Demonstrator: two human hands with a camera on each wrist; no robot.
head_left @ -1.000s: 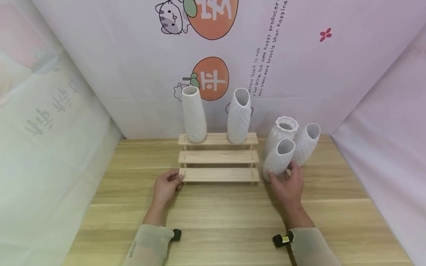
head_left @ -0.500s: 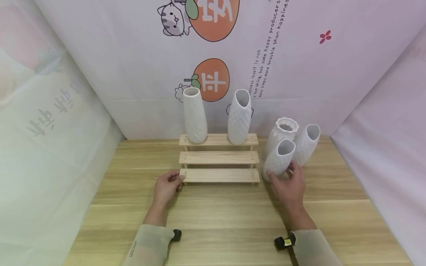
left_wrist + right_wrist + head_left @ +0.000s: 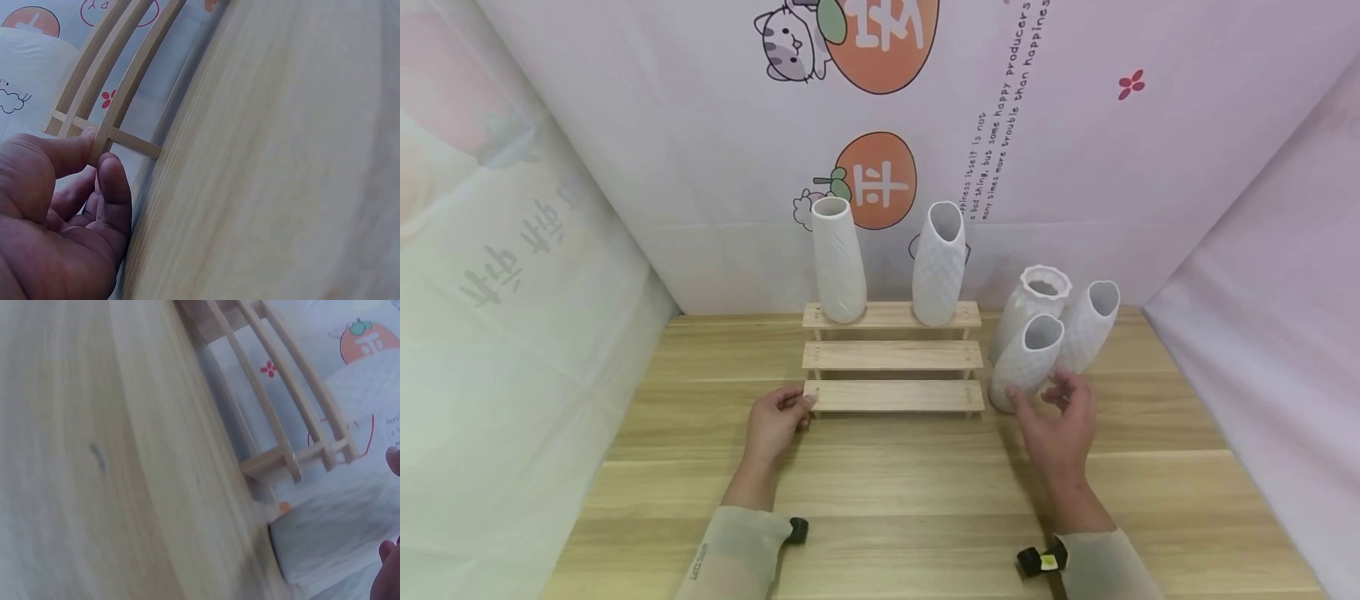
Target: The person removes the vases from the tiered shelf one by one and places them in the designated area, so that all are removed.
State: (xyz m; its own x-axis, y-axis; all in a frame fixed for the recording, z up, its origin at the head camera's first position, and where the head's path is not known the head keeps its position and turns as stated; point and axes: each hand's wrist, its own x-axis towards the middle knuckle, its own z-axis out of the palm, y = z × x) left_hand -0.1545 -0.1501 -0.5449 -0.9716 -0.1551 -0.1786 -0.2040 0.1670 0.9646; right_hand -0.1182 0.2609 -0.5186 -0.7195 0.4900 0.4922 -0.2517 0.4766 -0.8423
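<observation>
Tabletop spreads between left hand, pinching the rack edge, and right hand, relaxed beside a vase.

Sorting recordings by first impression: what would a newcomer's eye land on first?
Most likely the five white vases: two on the top tier of the wooden rack, three clustered on the table to its right, with the right hand beside the nearest. Next, perhaps, the bright orange fruit drawings on the backdrop behind the rack.
</observation>
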